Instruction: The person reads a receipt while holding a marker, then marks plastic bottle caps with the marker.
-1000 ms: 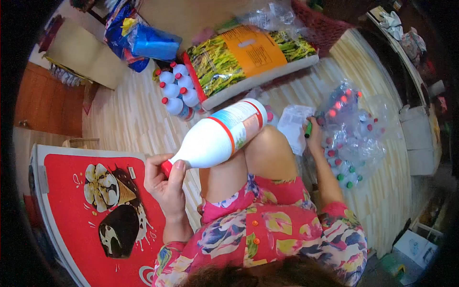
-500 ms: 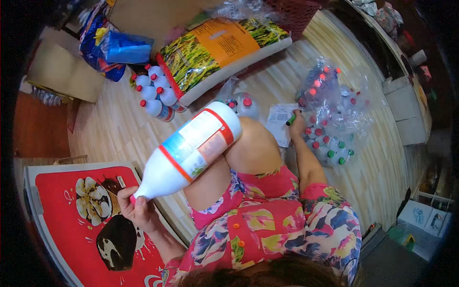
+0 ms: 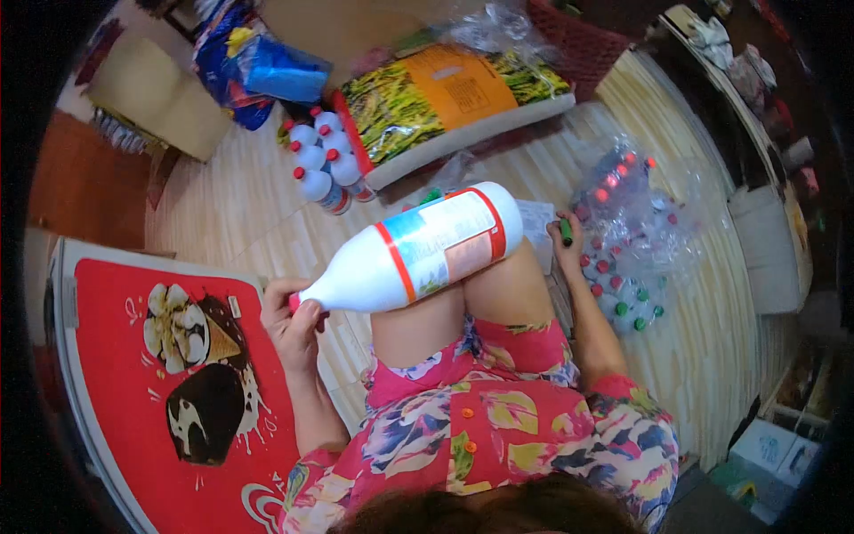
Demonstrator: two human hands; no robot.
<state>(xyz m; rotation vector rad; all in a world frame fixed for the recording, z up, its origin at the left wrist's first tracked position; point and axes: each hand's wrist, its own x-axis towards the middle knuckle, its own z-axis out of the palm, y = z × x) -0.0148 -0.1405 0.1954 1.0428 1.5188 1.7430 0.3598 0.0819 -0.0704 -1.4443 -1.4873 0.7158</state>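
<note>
A large white bottle [image 3: 356,270] with a blue, white and red label lies on its side above my thighs. My left hand [image 3: 296,325] pinches it by the red cap, with the bottle's base pointing to the right. Beyond my right knee, my right hand [image 3: 570,254] is closed around a green marker [image 3: 566,232]. That hand is beside a printed paper sheet [image 3: 537,216], which the bottle and my knee partly hide. Just behind the bottle, some green caps [image 3: 432,195] show.
White bottles with red caps [image 3: 311,158] stand by a large printed rice sack [image 3: 454,89]. Clear plastic bags [image 3: 658,222] and small bottles with red and green caps [image 3: 632,307] lie at right. A red freezer lid [image 3: 116,356] is at left.
The white bottle has swung to the right and lies more level, still gripped at its cap. The camera view has shifted, so the surroundings appear further right. The marker stays in my right hand.
</note>
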